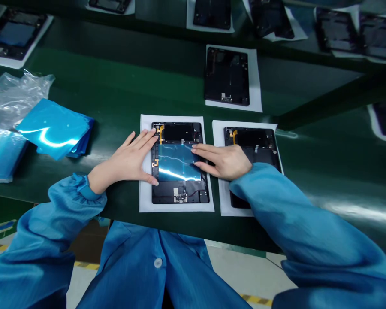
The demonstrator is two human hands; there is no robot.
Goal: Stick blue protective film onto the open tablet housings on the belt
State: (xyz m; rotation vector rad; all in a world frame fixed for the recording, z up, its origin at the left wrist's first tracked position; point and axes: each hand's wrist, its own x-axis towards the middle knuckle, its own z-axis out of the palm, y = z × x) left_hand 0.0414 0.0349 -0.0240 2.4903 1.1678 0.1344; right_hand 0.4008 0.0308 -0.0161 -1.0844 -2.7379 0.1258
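Observation:
An opened tablet housing (167, 193) lies on a white sheet (176, 207) in front of me, its circuit parts showing. A shiny blue film (180, 165) covers its middle, with a wavy line of light across it. My left hand (128, 161) is open, fingertips and thumb resting along the housing's left edge. From the other side reaches my right hand (223, 161), its fingers stretched out and the thumb apart, with the tips at the film's right edge. Under my right forearm sits a second opened tablet (255, 137), partly hidden by the sleeve.
Left of my hands is a stack of blue film sheets (56, 126), beside a clear plastic bag (19, 96). Another tablet housing (228, 77) lies beyond the right one. Several more tablets (212, 13) stand on a raised shelf at the back. One more tablet (14, 34) is far left.

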